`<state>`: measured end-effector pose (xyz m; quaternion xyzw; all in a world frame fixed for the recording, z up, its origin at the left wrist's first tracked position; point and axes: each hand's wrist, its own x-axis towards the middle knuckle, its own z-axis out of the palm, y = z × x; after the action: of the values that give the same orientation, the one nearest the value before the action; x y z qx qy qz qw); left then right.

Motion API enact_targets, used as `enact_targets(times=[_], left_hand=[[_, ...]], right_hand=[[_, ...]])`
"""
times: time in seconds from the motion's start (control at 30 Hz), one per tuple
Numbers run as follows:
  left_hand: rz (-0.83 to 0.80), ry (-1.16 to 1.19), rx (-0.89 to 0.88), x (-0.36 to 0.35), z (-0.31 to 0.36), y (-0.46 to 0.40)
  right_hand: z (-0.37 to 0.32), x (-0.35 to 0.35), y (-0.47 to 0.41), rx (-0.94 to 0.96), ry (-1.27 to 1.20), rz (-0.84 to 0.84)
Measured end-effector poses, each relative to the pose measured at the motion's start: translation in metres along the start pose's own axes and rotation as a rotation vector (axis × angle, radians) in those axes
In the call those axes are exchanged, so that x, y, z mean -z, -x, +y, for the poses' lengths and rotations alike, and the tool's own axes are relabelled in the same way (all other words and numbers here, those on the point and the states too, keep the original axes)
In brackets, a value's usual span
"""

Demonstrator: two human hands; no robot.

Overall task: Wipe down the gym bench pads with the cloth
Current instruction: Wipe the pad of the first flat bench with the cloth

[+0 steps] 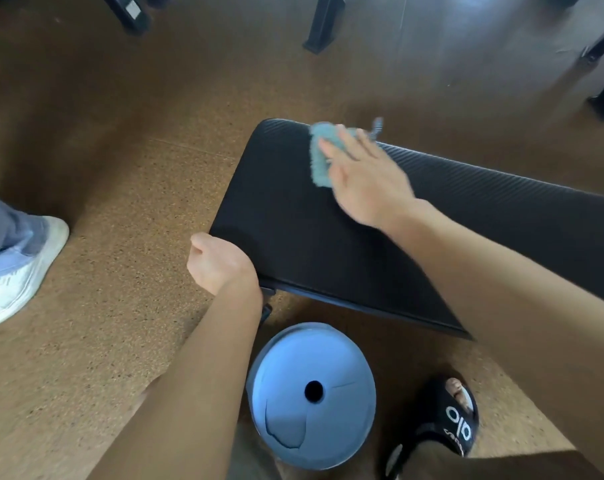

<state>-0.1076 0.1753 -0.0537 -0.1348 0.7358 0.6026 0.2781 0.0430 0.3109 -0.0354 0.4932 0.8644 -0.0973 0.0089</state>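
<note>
Nearest the camera, at about six o'clock, a round blue weight plate (312, 396) lies on the speckled floor (113, 220), with a black slide sandal (449, 422) at its four o'clock. Up from the plate, the left hand (221, 263) curls over the near corner of the black bench pad (293, 230). At the pad's twelve o'clock edge, the right hand (366, 178) presses flat, fingers spread, on the teal cloth (323, 157), which pokes out at the hand's ten o'clock. A white sneaker (20, 271) stands at nine o'clock.

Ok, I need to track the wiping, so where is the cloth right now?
In the head view the blue-green cloth lies on the black bench pad near its far corner, pressed flat under the right hand.
</note>
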Motion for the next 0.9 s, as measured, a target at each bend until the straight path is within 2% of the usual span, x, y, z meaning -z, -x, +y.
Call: enact_targets(times=[0.07, 0.13, 0.3, 0.37, 0.5, 0.6, 0.67, 0.77, 0.83, 0.9], left_hand=[[-0.007, -0.019, -0.006, 0.001, -0.001, 0.000], [-0.010, -0.032, -0.018, 0.002, -0.001, 0.001], [-0.023, -0.011, -0.015, 0.002, 0.001, 0.006], [-0.008, -0.021, -0.021, 0.002, 0.001, 0.006], [0.027, -0.053, -0.027, 0.000, 0.001, -0.001], [0.041, -0.066, -0.034, 0.001, 0.002, -0.002], [0.013, -0.065, -0.033, 0.002, 0.003, 0.001], [-0.028, -0.045, -0.023, 0.005, 0.006, 0.006], [-0.062, -0.042, -0.008, 0.009, 0.009, 0.008], [-0.123, -0.057, 0.023, 0.015, 0.012, 0.009]], right_hand=[[0.045, 0.004, 0.010, -0.181, -0.017, 0.053], [0.073, 0.010, 0.030, -0.325, -0.046, 0.037], [0.036, 0.006, 0.027, -0.516, -0.033, -0.009], [-0.005, -0.001, 0.009, -0.415, -0.029, -0.017], [-0.111, -0.015, 0.023, 0.003, -0.093, 0.016], [-0.113, -0.017, 0.047, 0.195, -0.078, 0.032], [-0.076, -0.017, 0.058, 0.149, -0.023, 0.053], [-0.017, -0.015, 0.080, -0.068, 0.014, 0.139], [0.000, -0.009, 0.086, -0.192, -0.036, 0.071], [-0.014, -0.004, 0.075, -0.250, -0.090, 0.016]])
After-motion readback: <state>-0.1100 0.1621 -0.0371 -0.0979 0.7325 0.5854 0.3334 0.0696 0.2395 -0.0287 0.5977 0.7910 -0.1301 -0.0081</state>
